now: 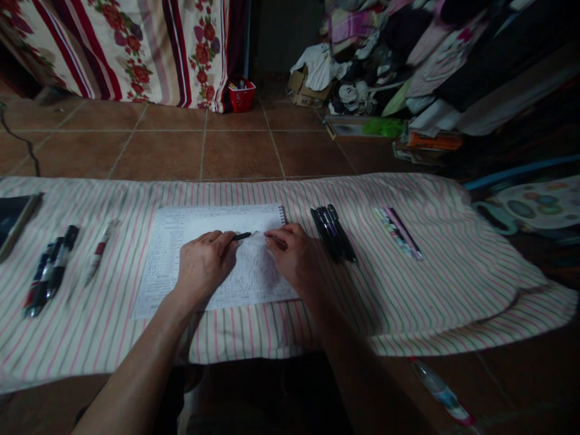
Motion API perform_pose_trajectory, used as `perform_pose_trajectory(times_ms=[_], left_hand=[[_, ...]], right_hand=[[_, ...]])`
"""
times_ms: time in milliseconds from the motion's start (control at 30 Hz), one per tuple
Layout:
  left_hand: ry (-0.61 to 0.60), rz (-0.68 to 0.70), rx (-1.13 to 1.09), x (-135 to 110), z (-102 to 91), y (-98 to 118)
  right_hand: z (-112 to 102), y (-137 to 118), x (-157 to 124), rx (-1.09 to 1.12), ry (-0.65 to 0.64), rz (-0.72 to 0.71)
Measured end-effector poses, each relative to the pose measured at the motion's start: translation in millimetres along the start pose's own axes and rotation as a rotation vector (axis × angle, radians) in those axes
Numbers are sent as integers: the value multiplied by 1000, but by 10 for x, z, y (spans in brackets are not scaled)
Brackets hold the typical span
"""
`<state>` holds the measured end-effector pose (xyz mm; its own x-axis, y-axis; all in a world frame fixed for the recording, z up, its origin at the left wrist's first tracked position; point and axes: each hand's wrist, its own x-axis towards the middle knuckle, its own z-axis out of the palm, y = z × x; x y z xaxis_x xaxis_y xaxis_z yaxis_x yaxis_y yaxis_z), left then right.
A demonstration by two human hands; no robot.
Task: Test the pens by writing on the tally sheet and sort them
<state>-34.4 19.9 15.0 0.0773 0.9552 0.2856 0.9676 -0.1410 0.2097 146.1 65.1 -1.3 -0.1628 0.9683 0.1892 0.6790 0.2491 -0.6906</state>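
Note:
My left hand [203, 264] is shut on a black pen [242, 236], whose tip points right across a spiral notebook [158, 266] lying open on a striped cloth [435, 290]. My right hand [292, 257] rests on the same page, close to that tip. A thin dark object [277, 241] lies at its fingertips, too dim to name. Further left lie a bunch of pens [49, 272] and a single red-and-white pen [99, 252]. To the right of the notebook are several black pens [333, 232] and a slim pink-and-white pen pack [399, 232].
A dark book [13, 222] lies at the cloth's left edge. Beyond the cloth are a brown tiled floor [240, 154], a floral striped bedsheet [113, 51], a small red basket [241, 96], a cardboard box [308, 87] and heaped clothes [385, 54]. A plastic bottle [441, 389] lies at lower right.

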Motion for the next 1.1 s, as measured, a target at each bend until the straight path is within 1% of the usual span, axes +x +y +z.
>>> perform_pose_trajectory(times_ms=[133,400,633,733,867,1100], left_hand=[[1,1,2,-2,6,5],[17,14,-2,-7,20,-6],[23,31,-11,-11,46,9],[3,34,-9,-11,60,17],[-29,18,2,-10,61,16],[-32,8,-3,-11,52,10]], right_hand=[[4,11,-8,-134,28,-72],[46,70,3,-191,120,-91],[32,108,19,-182,150,-89],[11,116,25,-173,145,-122],[-7,121,29,-172,133,-126],[33,146,19,-161,155,-149]])
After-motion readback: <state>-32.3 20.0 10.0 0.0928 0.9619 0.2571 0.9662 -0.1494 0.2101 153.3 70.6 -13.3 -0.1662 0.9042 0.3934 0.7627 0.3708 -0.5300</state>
